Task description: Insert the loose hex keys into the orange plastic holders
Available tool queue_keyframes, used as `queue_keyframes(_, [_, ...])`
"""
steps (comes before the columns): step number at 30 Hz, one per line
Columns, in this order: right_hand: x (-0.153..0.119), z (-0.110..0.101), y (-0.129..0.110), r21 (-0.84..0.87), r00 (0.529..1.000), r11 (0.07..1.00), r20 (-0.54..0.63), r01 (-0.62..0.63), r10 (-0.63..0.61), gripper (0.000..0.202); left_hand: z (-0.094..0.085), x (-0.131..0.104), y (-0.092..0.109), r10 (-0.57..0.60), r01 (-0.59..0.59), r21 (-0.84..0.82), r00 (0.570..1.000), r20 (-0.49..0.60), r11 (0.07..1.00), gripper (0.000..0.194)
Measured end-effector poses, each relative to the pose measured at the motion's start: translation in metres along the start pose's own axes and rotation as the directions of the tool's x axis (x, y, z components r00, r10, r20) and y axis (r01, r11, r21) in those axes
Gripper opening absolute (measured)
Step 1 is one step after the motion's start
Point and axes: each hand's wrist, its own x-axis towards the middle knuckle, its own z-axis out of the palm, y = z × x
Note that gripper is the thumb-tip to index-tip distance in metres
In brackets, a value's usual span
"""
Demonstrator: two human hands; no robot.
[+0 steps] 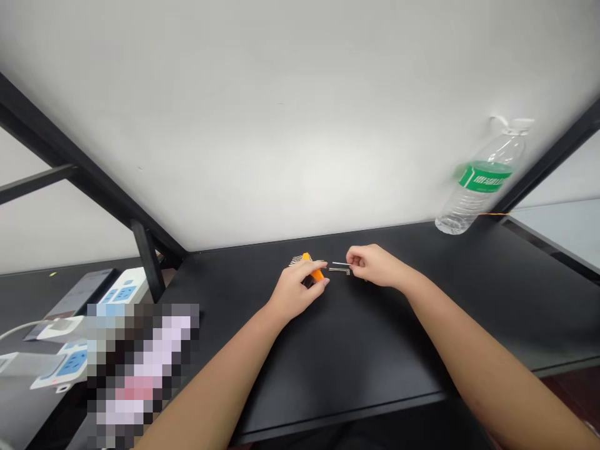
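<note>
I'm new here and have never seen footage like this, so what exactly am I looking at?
There is no robot here: these are a person's bare hands, seen in one picture from a camera worn on the head, looking forward and down. The left hand holds an orange hex key holder with thin metal keys showing beside it. The right hand pinches a thin metal key. Small L-shaped hex keys lie between the hands on the black table. A clear bottle with a green label stands tilted-looking at the right; white power strips lie at the left.
</note>
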Motion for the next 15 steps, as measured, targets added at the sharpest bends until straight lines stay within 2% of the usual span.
queue_keyframes(2, [-0.002, 0.002, -0.006, 0.086, 0.989, 0.985, -0.023, 0.150, -0.148, 0.013, 0.000, 0.000, 0.000, -0.042, 0.042, -0.002, 0.999, 0.022, 0.999, 0.042])
queue_keyframes(5, [-0.005, 0.006, -0.015, 0.101, 0.960, 0.956, -0.087, 0.275, -0.267, 0.018, 0.001, -0.001, -0.001, -0.096, 0.097, -0.021, 0.994, 0.043, 0.995, 0.056])
queue_keyframes(11, [-0.007, 0.007, -0.020, 0.111, 0.947, 0.946, -0.138, 0.306, -0.290, 0.020, 0.001, -0.002, 0.000, -0.134, 0.136, -0.040, 0.990, 0.033, 0.990, 0.061])
queue_keyframes(15, [-0.007, 0.007, -0.017, 0.088, 0.942, 0.943, -0.125, 0.322, -0.310, 0.022, 0.001, -0.002, 0.000, -0.136, 0.138, -0.049, 0.990, 0.040, 0.989, 0.062])
